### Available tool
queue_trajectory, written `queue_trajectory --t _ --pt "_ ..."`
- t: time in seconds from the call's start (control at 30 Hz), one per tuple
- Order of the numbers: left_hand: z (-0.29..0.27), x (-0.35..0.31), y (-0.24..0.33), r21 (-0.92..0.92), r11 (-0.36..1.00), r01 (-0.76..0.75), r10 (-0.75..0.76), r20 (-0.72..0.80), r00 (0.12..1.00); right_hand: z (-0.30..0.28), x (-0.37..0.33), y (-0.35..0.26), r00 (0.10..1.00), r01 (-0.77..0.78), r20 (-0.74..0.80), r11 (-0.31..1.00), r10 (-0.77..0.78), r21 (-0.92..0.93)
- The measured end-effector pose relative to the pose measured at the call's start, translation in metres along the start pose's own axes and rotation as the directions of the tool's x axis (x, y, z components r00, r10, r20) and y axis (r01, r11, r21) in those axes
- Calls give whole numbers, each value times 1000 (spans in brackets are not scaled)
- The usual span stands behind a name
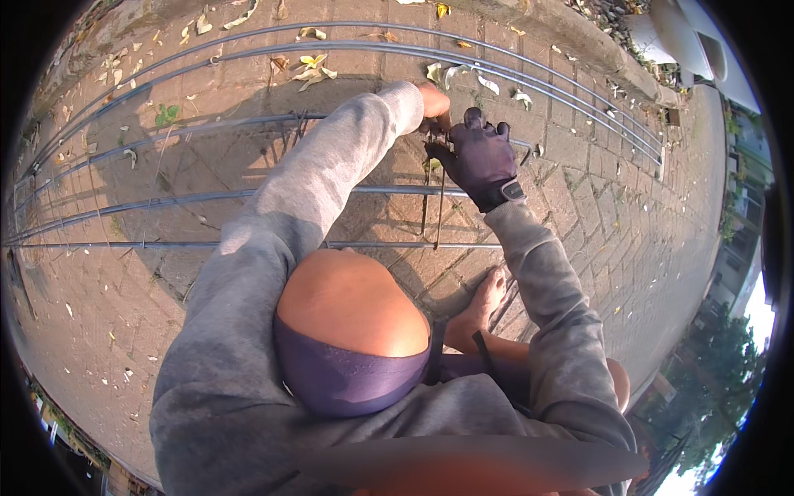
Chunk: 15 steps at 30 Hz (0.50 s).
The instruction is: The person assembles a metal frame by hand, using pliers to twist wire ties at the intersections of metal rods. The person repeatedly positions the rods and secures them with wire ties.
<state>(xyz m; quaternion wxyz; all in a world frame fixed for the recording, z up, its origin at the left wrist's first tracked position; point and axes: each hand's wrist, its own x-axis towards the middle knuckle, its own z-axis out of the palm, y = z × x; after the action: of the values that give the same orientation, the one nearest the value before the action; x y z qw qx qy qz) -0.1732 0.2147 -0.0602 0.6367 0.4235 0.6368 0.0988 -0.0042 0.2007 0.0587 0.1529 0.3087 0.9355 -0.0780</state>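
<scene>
Above the middle of the view, my left hand [433, 101] reaches down to a long grey steel rod [273, 119]. Its fingers are bent together there, and what they grip is largely hidden. Close on its right is my right hand [484, 157] in a dark purple glove, fingers curled over the same rod. The right thumb points left, against the top of a thin, brownish rectangular metal stirrup [439, 207]. That stirrup stretches from my hands toward my knees, across two nearer steel rods [389, 189]. Further thin metal ties [294, 128] stand around the rods at the left.
Beyond my hands, several long rods [347, 45] lie across the brick paving [604, 198], near a curb [571, 29]. Dry leaves [314, 73] are scattered about. My bare knee [351, 289] and foot [480, 310] are close to the nearest rod. A white rounded object [686, 37] stands far right.
</scene>
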Motion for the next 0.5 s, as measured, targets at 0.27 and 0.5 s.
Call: queue_trajectory --t 0.27,0.5 --pt "7 19 -4 109 986 -128 140 -114 984 13 5 -4 986 -168 -5 985 168 28" --pt "1 -11 -6 53 978 -201 206 -124 971 29 11 11 955 -246 -28 839 296 486"
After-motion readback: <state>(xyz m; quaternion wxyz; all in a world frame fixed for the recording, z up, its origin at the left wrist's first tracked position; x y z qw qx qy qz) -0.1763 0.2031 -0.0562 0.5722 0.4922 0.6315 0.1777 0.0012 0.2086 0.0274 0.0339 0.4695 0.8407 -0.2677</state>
